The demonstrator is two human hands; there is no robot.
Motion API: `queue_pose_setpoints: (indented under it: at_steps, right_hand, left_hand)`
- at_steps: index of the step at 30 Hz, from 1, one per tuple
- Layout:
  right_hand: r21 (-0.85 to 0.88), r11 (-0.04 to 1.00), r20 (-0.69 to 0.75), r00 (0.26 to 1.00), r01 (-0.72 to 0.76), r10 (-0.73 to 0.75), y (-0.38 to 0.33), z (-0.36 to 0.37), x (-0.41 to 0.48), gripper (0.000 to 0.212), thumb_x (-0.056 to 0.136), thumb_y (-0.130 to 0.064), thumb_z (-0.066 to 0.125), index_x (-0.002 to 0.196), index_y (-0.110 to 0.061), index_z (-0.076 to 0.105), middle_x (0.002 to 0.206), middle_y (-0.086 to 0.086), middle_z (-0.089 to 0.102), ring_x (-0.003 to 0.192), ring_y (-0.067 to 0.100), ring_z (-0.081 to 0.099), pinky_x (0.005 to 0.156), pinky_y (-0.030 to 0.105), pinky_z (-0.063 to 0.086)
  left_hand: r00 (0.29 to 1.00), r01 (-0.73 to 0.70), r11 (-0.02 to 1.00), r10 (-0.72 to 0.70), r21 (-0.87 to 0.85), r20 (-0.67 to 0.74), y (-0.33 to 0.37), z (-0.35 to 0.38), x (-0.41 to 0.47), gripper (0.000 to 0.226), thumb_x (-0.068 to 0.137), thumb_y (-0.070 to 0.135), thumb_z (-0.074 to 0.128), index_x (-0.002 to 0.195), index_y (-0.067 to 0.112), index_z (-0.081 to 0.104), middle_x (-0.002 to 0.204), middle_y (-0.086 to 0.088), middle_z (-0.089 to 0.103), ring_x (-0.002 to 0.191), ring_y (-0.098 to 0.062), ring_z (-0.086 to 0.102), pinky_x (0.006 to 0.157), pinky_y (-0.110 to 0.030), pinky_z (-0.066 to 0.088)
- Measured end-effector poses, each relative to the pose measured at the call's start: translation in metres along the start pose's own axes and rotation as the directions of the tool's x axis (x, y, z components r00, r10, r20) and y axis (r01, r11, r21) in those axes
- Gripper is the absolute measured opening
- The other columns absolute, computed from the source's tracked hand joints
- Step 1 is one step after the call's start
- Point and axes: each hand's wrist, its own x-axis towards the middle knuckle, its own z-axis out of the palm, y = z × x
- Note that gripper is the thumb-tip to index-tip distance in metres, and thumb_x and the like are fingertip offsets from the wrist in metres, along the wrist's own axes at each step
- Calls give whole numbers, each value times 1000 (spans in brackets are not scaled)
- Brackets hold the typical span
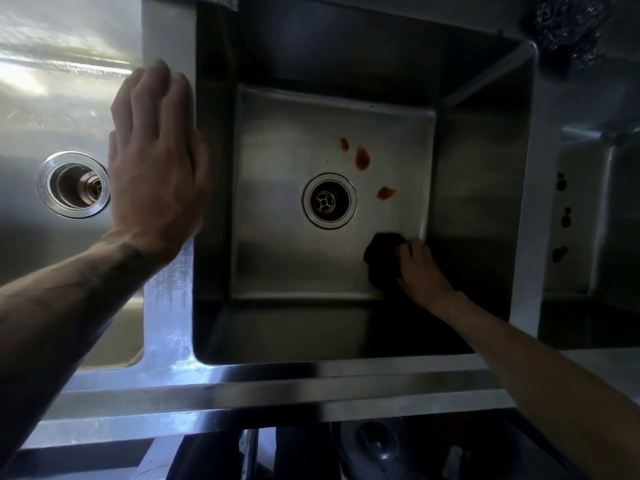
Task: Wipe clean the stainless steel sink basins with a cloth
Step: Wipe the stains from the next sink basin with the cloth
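Left grip [156, 161] flat, fingers straight together; right grip [420, 271] curled, arm stretched forward.

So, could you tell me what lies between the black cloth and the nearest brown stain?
In the head view, only bare stainless steel basin floor separates the crumpled black cloth in the right hand from the nearest reddish-brown stain.

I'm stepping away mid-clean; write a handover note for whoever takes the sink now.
Left hand: open, flat on the divider between left basin and middle basin.
Right hand: grips the dark cloth on the middle basin's floor, near-right corner.
Done: cannot tell; left basin shows no stains.
Left: three brown stains beside the drain, then dark spots in the right basin.
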Motion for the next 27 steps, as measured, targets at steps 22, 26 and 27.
queue_pose_setpoints:
  at_steps: [22,26,27]
  right_hand:
    - [367,885,-227,895,-286,383,-41,-12,53,51,95,-15,63,140,-2,44,143,25,39,118,46,45,101,52,41]
    - [214,977,-199,978,-24,68,-26,-3,37,47,88,-8,68,131,-1,51,140,24,44,115,45,49,98,52,45]
    - [219,971,-228,963,-95,146,-17,-4,41,46,89,-8,67,131,-1,52,140,25,45,116,46,49,101,52,43]
  left_hand:
    - [1000,2,1000,-2,-6,-6,1,1,0,55,102,14,45,156,4,41,165,-20,36,153,-41,31,125,-44,29]
    - [1000,-4,1000,4,-2,-14,0,0,0,54,103,13,47,155,3,41,164,-21,37,152,-42,32,126,-43,27]
    - [1000,-5,1000,5,-3,-17,0,1,-1,53,103,13,47,155,3,41,164,-22,37,152,-42,32,127,-43,26]
